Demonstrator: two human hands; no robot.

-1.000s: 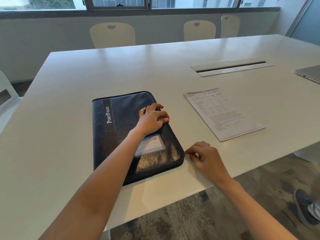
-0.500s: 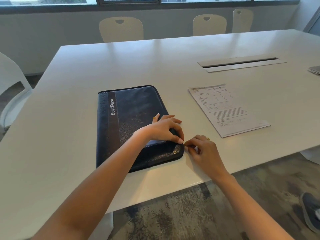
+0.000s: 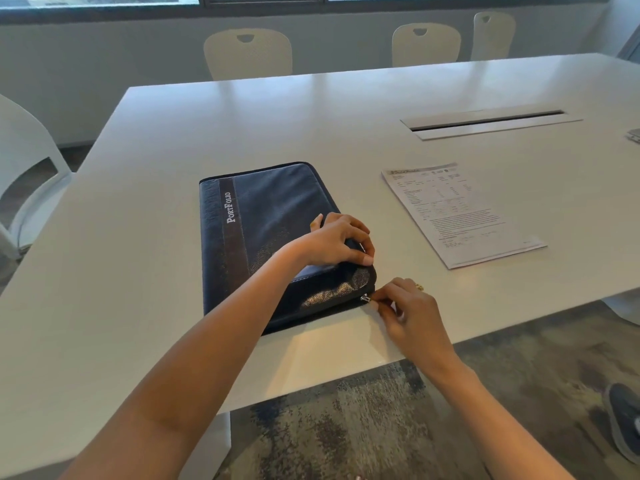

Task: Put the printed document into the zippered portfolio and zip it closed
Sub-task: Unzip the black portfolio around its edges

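A dark blue zippered portfolio (image 3: 263, 216) lies closed on the white table (image 3: 145, 237), its "PortFolio" label along the left side. My left hand (image 3: 336, 242) rests on its near right part, fingers curled over the right edge. My right hand (image 3: 401, 306) pinches the small metal zipper pull (image 3: 364, 298) at the portfolio's near right corner. The printed document (image 3: 460, 213) lies flat on the table to the right of the portfolio, apart from both hands.
A cable slot with a raised lid (image 3: 485, 123) sits in the table's middle right. A laptop corner (image 3: 633, 135) shows at the right edge. Chairs (image 3: 247, 53) stand along the far side and one (image 3: 27, 181) at the left. A shoe (image 3: 623, 417) is on the floor, lower right.
My left hand slid from the middle of the portfolio's right edge down toward the near right corner. My right hand moved in from the table and took hold of the zipper pull.
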